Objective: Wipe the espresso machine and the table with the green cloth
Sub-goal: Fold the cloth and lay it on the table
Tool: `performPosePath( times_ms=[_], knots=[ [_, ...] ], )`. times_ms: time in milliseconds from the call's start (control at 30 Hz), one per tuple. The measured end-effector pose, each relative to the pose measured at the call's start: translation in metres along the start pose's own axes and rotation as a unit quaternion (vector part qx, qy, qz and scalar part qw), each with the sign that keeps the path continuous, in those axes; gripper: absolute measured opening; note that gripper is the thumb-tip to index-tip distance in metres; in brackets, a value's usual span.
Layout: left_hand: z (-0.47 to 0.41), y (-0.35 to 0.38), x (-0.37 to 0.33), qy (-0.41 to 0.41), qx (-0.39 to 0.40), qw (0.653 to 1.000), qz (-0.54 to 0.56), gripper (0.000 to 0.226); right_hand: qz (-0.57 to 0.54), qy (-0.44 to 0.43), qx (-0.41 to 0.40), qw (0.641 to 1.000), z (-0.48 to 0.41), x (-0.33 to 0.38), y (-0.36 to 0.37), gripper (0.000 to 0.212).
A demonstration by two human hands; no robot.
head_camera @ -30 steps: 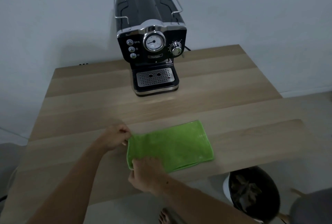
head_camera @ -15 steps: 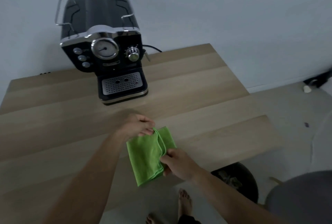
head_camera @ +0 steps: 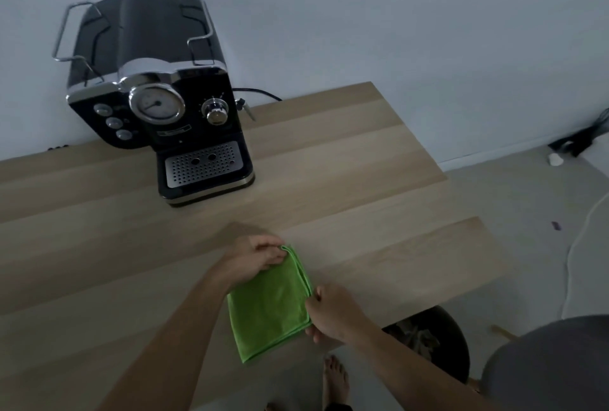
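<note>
Pinching folded green cloth point(head_camera: 273, 305) at surface's point(head_camera: 379, 199) near edge: left hand point(head_camera: 256, 258) nips far corner, right hand point(head_camera: 331, 311) nips right-side fold. Espresso machine point(head_camera: 158, 97) at surface's back-left.

A: Room?
B: Plain pale wall point(head_camera: 395, 15) behind the bench point(head_camera: 362, 153). White skirting point(head_camera: 494, 156) along its foot, right side.
A: Floor?
B: Pale grey floor point(head_camera: 510, 199), smooth. White cable point(head_camera: 572, 265) snakes across it at the right edge. Small white object point(head_camera: 555, 159) near the skirting, black clutter point(head_camera: 573, 145) just beside it against the wall, too dark to identify. Tiny purple scrap point(head_camera: 555, 225) further out.
A: Furniture?
B: Bench is light wood in long planks, back edge toward the wall. Dark round bin point(head_camera: 441, 321) on the floor under its near right corner, contents unclear.
A: Light?
B: Dim, flat, bluish. Soft shadows only.
</note>
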State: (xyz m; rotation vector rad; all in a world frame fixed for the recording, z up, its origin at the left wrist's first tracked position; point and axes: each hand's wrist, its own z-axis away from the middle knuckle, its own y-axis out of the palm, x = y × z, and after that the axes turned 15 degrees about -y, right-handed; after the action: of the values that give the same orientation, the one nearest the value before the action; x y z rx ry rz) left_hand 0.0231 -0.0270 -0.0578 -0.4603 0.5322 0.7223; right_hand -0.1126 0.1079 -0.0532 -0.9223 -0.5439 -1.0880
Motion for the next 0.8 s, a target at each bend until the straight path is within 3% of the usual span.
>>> performPosePath(
  times_ms=[67, 133, 233, 333, 467, 567, 800],
  knots=[
    [0.002, 0.002, 0.004, 0.023, -0.001, 1.000, -0.016, 0.038, 0.092, -0.023, -0.013, 0.995, 0.000, 0.002, 0.000, 0.017],
    [0.009, 0.008, 0.011, 0.068, -0.076, 0.995, -0.015, 0.036, 0.186, -0.029, -0.034, 0.982, 0.000, 0.002, -0.001, 0.030],
    [0.030, 0.022, 0.036, 0.159, -0.303, 0.936, -0.090, 0.032, 0.290, -0.111, -0.091, 0.946, 0.000, 0.003, 0.001, 0.035],
    [0.039, 0.033, 0.074, 0.195, -0.382, 0.887, -0.171, 0.037, 0.384, -0.255, -0.116, 0.880, -0.010, 0.003, 0.011, 0.053],
    [0.028, 0.032, 0.111, 0.158, -0.361, 0.855, -0.336, 0.059, 0.459, -0.328, -0.030, 0.825, -0.043, -0.018, 0.015, 0.055],
    [0.023, 0.026, 0.123, 0.145, -0.359, 0.838, -0.384, 0.071, 0.490, -0.308, -0.003, 0.815, -0.052, -0.032, 0.010, 0.068],
    [0.024, 0.019, 0.128, 0.168, -0.350, 0.828, -0.405, 0.082, 0.479, -0.294, -0.020, 0.827, -0.044, -0.037, 0.023, 0.069]
  ],
)
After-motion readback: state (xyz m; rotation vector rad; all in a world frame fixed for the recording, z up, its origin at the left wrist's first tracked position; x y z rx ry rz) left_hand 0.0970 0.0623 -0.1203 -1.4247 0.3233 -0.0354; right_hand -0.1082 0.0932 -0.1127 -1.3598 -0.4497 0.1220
